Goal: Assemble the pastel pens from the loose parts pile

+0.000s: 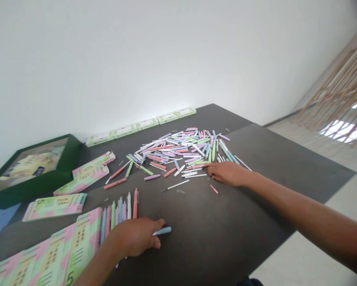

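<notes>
A slim pale-blue plastic pen (164, 230) is clamped between thumb and fingers of your left hand (140, 237), its free end probably kept out over the dark grey tabletop (190, 238) to miss the row of pastel pens (120, 210) aligned beside printed pink-and-green cardboard boxes (83, 238). Your right hand (226, 172) meets the loose pastel pen heap (178, 149), fingertip grip impossible to tell; room runs toward the tabletop's near edge and right corner.

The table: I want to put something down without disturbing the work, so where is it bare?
Bare patches: right of the pen pile, beyond the right forearm; and nearer, between the left hand and that forearm. Crowded: the pile itself, and the left side, with cartons and a green box.
</notes>
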The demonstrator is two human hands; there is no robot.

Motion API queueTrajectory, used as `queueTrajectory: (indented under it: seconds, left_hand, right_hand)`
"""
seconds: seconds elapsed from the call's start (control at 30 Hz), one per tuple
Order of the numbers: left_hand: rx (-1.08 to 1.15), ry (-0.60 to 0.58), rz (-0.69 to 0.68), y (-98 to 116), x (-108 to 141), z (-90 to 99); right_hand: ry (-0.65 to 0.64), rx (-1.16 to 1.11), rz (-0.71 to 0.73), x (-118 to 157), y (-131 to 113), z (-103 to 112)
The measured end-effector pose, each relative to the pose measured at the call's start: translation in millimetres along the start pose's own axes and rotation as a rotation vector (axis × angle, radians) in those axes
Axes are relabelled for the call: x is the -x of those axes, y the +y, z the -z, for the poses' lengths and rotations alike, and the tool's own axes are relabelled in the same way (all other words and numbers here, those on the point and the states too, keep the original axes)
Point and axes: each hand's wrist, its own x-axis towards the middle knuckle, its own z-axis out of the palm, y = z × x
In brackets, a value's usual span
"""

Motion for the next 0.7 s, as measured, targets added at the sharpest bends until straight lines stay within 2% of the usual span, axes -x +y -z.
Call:
queueTrajectory:
  seconds: [0.13, 0.27, 0.47, 0.7]
  left_hand:
    - [-0.018, 0.0, -0.004, -1, -1, -0.3]
    - [-0.023, 0.016, -0.021, -2, -2, -1.2]
    - [-0.035, 0.006, -0.018, -1, -2, -0.8]
    - [-0.031, 0.003, -0.031, 0, 1, 1.7]
  right_hand:
    - [0.0, 0.04, 0.01, -11, -13, -2]
    - [0.037, 0.067, 0.005, -25, -42, -7]
    - [0.057, 0.001, -0.075, -49, -81, -12]
    - [0.029, -0.047, -0.066, -59, -89, -13]
